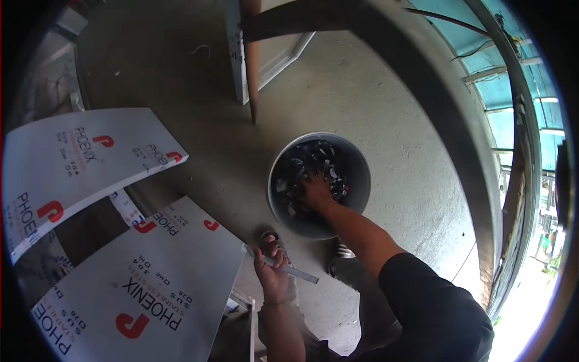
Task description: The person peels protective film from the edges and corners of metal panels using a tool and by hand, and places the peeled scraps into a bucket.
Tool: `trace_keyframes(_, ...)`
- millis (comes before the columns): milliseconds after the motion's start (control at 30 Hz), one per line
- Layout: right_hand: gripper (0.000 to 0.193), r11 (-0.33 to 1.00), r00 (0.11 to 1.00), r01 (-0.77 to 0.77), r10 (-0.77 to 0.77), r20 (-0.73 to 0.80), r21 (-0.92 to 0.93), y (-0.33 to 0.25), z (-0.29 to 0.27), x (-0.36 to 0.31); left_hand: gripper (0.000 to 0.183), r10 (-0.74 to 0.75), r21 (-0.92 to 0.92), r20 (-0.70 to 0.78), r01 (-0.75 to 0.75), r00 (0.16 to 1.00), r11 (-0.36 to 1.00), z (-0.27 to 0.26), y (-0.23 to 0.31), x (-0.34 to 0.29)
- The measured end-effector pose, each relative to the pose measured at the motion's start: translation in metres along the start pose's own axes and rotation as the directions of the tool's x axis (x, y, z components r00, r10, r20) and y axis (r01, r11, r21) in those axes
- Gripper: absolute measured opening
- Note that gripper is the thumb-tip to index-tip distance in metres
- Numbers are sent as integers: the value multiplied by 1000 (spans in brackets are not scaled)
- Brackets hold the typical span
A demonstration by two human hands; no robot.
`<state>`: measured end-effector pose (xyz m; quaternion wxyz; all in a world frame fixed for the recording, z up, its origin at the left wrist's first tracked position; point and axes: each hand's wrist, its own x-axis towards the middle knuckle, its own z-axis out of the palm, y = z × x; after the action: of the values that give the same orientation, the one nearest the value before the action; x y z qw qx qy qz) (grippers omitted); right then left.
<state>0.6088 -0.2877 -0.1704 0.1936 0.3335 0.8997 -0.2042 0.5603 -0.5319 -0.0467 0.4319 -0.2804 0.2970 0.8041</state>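
Note:
My left hand (273, 274) is closed around a flat grey metal strip (300, 276), which sticks out to the right of the fingers. The strip's other end shows near the corner of a film-covered panel. My right hand (318, 192) reaches down into a round grey bucket (363, 160). Its fingers are spread over a heap of small dark and shiny scraps (319, 152) inside. Some fingertips are partly lost among the scraps, and nothing shows gripped there.
Two flat sheet-metal panels in printed white film, an upper one (99, 160) and a lower one (181, 253), lie at my left. A brown post (251, 78) and a white frame (283, 69) stand beyond the bucket. A dark curved beam (422, 72) crosses at right. My feet are below the bucket.

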Motion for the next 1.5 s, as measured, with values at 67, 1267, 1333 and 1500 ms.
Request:
trace_keyframes(67,70,1000,1000,12,-12,15,2,-3,12,0,50,-22,-26,-49,21,999,999,-7,1,4)
trace_keyframes(1267,54,420,581,-113,-708,403,901,-201,-263,-177,63,301,390,-53,-258,952,884,223,214,-163)
trace_keyframes(1333,60,480,606,40,-709,361,876,-242,-346,-201,62,329,368,20,-313,944,876,265,238,-176)
trace_keyframes(1500,56,410,464,261,-847,258,874,-259,-434,-193,68,277,316,379,-405,883,858,352,274,-195)
